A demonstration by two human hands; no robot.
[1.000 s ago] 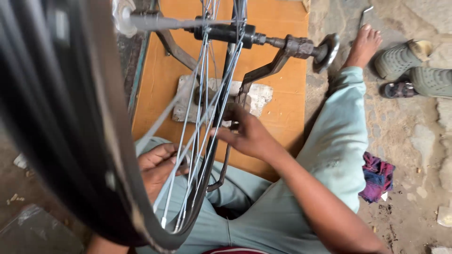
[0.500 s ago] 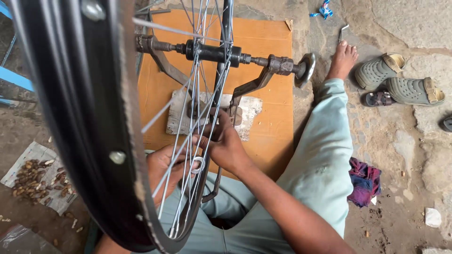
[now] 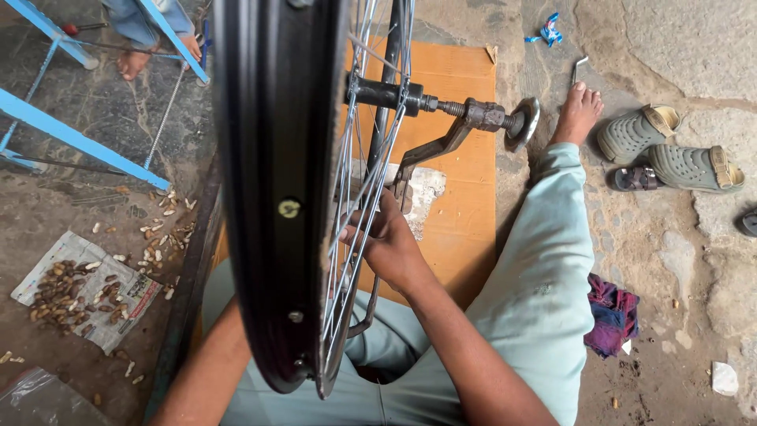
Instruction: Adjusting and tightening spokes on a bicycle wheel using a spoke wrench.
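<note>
Steel spokes [image 3: 359, 197] fill the black rim [image 3: 276, 158], upright on its stand [image 3: 441, 146]; my right hand [image 3: 390, 244] pinches one spoke beside the rim, steadying it; my left hand's grip, behind the rim, I cannot tell.

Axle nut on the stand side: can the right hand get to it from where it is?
Probably yes. The right hand sits at the spokes below the axle nut, on the same side of the rim, with nothing between.

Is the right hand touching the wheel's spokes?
Touching. The head view shows the right hand with fingers curled around the spokes of the bicycle wheel.
</note>
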